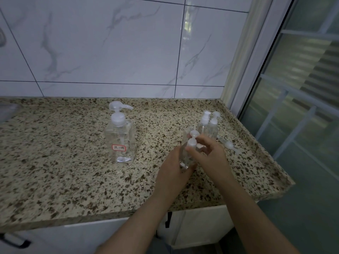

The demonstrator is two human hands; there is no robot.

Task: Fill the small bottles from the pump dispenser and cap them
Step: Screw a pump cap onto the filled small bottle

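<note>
My left hand grips a clear small bottle above the bench; my right hand pinches its pump cap. The pump dispenser, holding clear liquid, stands nearby.

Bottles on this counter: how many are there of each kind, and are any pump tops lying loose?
Large pump bottle: 1
Small bottles: 3, one held in the hands, two standing at the back right
Loose pump top lying on the counter: 1
Total: 5

Speckled countertop, clear red-labelled dispenser
</note>
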